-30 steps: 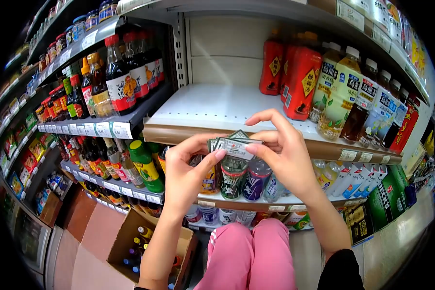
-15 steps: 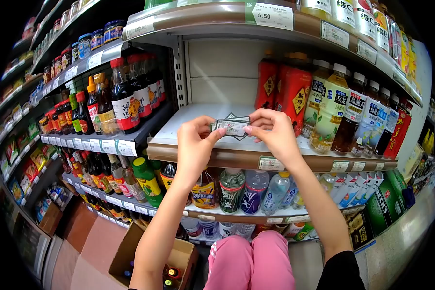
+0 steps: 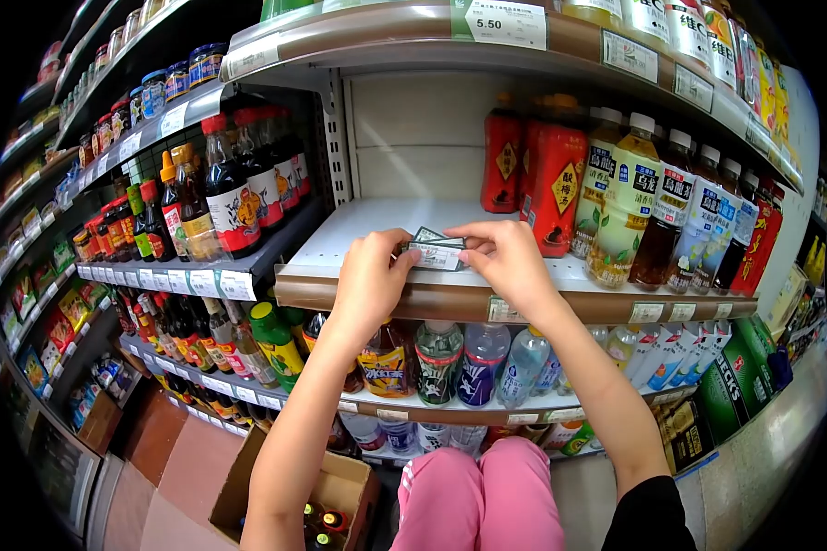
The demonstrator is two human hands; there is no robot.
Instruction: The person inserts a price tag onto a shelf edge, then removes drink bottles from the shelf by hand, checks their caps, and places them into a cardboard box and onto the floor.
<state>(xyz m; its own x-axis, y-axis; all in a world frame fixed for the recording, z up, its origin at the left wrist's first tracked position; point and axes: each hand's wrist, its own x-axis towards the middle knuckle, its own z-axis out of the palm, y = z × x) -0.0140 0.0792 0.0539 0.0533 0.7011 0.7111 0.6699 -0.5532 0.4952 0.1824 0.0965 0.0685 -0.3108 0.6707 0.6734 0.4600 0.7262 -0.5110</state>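
In the head view, the fingers of the left hand (image 3: pixel 373 274) and right hand (image 3: pixel 513 266) are closed on opposite ends of the small labels (image 3: pixel 436 256), which appear over the shelf (image 3: pixel 335 288) near its front edge, between its front left corner and the red bottles (image 3: pixel 555 188); a loosened or uneven pinch could let an overlapping piece slip out and fall past that edge. The labels look thin and rectangular, pale with dark green borders; they fan unevenly, rear corners poking above the front one.
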